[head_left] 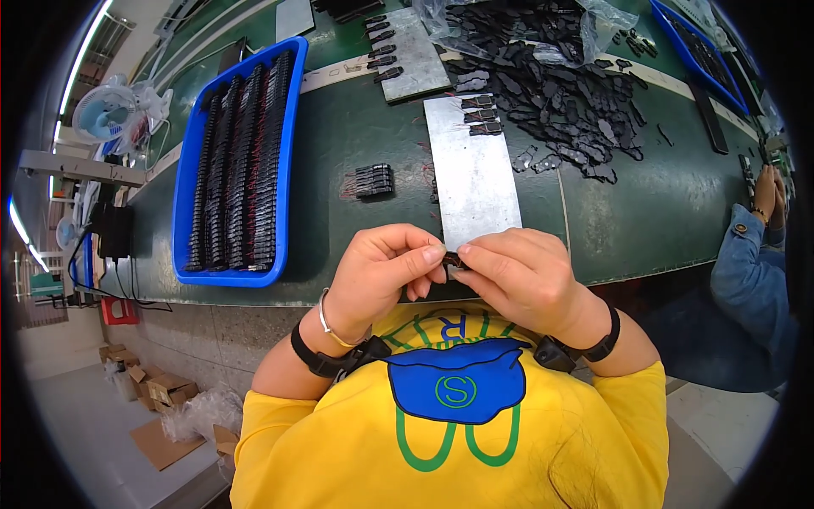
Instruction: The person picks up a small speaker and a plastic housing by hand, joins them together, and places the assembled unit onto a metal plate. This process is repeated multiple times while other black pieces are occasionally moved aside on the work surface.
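Note:
Between the fingertips of both hands, at the table's near edge, is a small black part [454, 260], mostly covered by the fingers. My left hand [386, 265] pinches its left side with thumb and forefinger. From the right, my right hand [530, 276] grips the same part, thumb and fingers pressed together. Just beyond the hands lies a bare silver metal plate [475, 182], with a few black wired parts [483, 115] along its far end. A small row of similar black parts with thin red wires [373, 181] rests on the green table to the left.
A blue tray [294, 110] at left holds long rows of black wired parts. Loose black pieces [560, 102] are heaped at the back right, beside clear plastic [598, 30]. Another metal plate [415, 64] lies farther back. A co-worker's denim sleeve [738, 263] is at the right.

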`<action>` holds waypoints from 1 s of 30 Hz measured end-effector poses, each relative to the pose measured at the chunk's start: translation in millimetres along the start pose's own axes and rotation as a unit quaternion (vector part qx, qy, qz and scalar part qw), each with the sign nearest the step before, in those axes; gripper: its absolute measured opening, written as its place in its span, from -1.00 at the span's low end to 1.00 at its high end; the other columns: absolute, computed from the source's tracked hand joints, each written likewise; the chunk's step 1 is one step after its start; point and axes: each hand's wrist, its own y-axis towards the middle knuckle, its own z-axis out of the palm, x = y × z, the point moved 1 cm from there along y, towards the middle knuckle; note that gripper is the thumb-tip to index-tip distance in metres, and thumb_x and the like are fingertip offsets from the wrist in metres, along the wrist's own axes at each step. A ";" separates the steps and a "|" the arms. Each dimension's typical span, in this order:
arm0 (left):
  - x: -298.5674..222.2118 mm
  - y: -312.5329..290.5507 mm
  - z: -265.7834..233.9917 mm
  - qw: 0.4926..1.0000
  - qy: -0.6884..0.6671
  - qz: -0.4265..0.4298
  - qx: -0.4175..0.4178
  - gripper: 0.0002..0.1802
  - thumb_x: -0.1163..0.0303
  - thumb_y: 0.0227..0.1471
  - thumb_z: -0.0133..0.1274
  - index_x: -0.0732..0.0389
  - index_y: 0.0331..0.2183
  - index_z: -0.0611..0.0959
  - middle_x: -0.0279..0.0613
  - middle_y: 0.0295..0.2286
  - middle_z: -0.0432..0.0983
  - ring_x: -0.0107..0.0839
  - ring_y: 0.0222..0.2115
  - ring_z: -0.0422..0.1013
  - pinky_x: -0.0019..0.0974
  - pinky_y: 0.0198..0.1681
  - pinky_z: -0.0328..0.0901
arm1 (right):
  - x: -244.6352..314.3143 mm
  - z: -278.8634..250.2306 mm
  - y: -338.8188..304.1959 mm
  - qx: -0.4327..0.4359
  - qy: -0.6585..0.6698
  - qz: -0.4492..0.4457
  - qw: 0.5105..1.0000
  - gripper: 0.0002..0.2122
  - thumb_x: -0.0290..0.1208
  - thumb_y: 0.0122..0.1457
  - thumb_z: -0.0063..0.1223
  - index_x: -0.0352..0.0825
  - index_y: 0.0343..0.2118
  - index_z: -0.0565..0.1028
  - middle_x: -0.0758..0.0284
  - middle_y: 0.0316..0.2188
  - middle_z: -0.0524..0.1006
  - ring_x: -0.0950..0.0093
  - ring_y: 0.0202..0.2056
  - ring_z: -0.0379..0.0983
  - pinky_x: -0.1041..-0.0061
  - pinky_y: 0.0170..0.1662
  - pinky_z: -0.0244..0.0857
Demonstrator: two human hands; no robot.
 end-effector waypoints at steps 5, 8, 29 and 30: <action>0.5 2.1 -2.5 0.994 -0.087 -0.037 0.051 -0.85 0.41 0.12 0.08 0.31 -0.33 0.62 -0.21 -0.52 0.57 -0.61 -0.62 0.42 -0.59 -0.57 0.30 | -2.5 0.5 -0.9 -0.007 0.062 0.053 0.997 -0.72 -0.56 -0.21 0.35 -0.41 -0.37 0.54 0.24 -0.49 0.55 0.35 -0.55 0.50 0.50 -0.52 0.36; 1.5 4.6 -3.2 0.991 -0.113 -0.036 0.062 -0.85 0.42 0.12 0.09 0.32 -0.33 0.62 -0.19 -0.52 0.57 -0.60 -0.63 0.42 -0.59 -0.58 0.30 | -3.0 -3.4 0.6 0.001 0.073 0.074 0.995 -0.72 -0.56 -0.20 0.35 -0.41 -0.36 0.53 0.23 -0.49 0.55 0.36 -0.55 0.50 0.50 -0.52 0.35; 2.1 -4.2 -15.9 0.992 -0.099 0.042 0.064 -0.91 0.52 0.09 0.08 0.36 -0.37 0.62 -0.13 -0.54 0.57 -0.55 -0.62 0.44 -0.54 -0.56 0.36 | -87.9 -42.8 41.9 0.343 -0.246 0.125 0.898 -0.77 -0.50 -0.11 0.19 -0.35 -0.32 0.52 0.26 -0.43 0.48 0.26 -0.43 0.48 0.34 -0.35 0.40; 2.0 -4.4 -16.4 0.992 -0.099 0.040 0.065 -0.91 0.53 0.08 0.08 0.36 -0.37 0.62 -0.12 -0.54 0.57 -0.55 -0.62 0.44 -0.53 -0.56 0.36 | -86.6 -42.6 42.0 0.342 -0.247 0.127 0.898 -0.77 -0.50 -0.11 0.19 -0.35 -0.32 0.52 0.26 -0.43 0.48 0.26 -0.43 0.48 0.34 -0.35 0.40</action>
